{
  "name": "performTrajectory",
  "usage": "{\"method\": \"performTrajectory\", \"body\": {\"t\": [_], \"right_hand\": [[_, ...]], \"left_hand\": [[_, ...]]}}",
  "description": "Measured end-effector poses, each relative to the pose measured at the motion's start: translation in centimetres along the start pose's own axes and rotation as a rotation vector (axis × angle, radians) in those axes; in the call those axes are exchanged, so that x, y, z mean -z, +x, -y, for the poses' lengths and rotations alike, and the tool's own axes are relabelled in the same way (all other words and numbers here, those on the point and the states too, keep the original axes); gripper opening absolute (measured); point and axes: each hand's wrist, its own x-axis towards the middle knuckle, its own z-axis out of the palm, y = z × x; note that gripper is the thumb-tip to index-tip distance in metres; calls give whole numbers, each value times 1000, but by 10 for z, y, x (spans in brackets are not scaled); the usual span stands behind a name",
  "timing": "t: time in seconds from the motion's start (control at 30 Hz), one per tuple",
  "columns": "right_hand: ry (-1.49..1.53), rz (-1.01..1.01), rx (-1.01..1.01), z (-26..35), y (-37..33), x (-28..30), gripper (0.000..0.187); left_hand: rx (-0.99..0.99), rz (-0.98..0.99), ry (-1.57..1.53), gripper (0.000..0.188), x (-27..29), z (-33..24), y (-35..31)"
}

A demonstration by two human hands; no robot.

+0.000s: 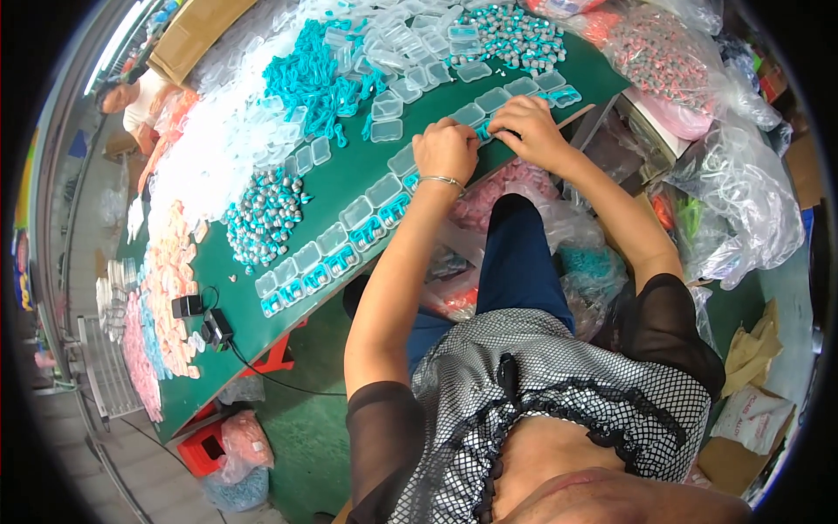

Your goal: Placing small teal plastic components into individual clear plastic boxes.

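Observation:
A row of small clear plastic cases (356, 212) with lids raised runs along the table's near edge, holding teal and silver pieces (367, 234). My left hand (446, 153) bends over this row, fingers curled down and their tips hidden. Close by on its right, my right hand (531, 131) also reaches into the row, fingers bent and closed near a case with teal contents (482, 129). What the fingertips of either hand grip is hidden. Beyond the hands lie a heap of teal cords (314, 74) and a pile of silver-and-teal small parts (515, 37).
Another pile of silver-and-teal parts (264, 214) sits left of the row. Peach pieces (173, 284) and black plug-like blocks (216, 328) lie at the table's left. Filled plastic bags (668, 57) crowd the right. A person (144, 109) is at the far left.

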Motion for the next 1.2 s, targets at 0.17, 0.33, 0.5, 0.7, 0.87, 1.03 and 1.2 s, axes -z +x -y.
{"method": "performTrajectory", "body": {"t": [0.17,0.33,0.5,0.7,0.87,1.03,1.2], "right_hand": [[-98,-5,18,0,2,3,9],[-75,39,2,-5,6,11,9],[-190,-107,-153,-55,35,15,10],[-566,54,-302,-116,56,-3,21],[-633,180,-252,-116,70,-2,18],[-625,81,-195,-106,73,5,12],[-202,-42,-152,-99,63,0,13]], "left_hand": [[22,79,114,8,3,-6,7],[56,105,84,12,9,-8,7],[45,9,-33,16,21,-1,5],[18,-9,-129,14,47,22,-8],[122,-93,33,12,93,91,-36],[323,-81,420,19,142,159,-59],[399,258,722,20,124,191,-62]]}}
